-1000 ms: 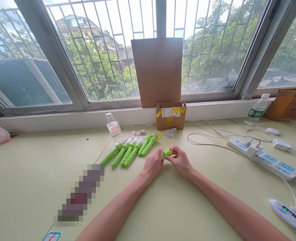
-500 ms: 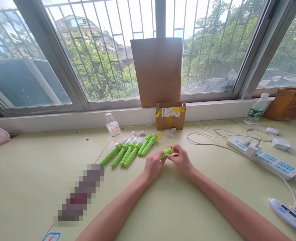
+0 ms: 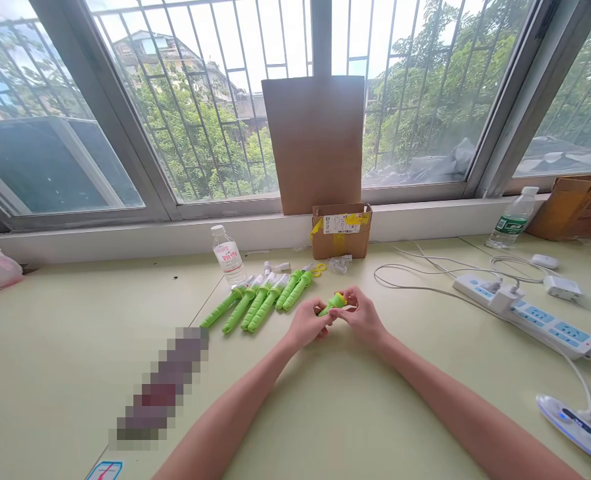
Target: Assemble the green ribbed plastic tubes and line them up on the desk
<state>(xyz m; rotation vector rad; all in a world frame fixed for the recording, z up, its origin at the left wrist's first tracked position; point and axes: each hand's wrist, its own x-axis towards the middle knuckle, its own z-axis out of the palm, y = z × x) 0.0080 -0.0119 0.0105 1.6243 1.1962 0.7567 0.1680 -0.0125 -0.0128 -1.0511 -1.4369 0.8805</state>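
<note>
Both hands meet over the middle of the table around a small green piece [image 3: 333,304] with a yellow part at its right end. My left hand [image 3: 309,323] is closed around its lower left end. At the yellow end, the fingers of my right hand [image 3: 360,316] pinch the piece. Left of my hands lie several green sticks [image 3: 267,309] with spiral ridges, some with clear tips. A pair of yellow rings [image 3: 319,269] lies just behind them.
A water bottle [image 3: 228,257] stands behind the sticks. A small cardboard box [image 3: 341,235] sits at the back. On the right are a power strip [image 3: 540,320], cables, another bottle [image 3: 510,223] and a white device [image 3: 573,427].
The fingers of my left hand have shifted on the green piece, and more of the piece now shows between my hands.
</note>
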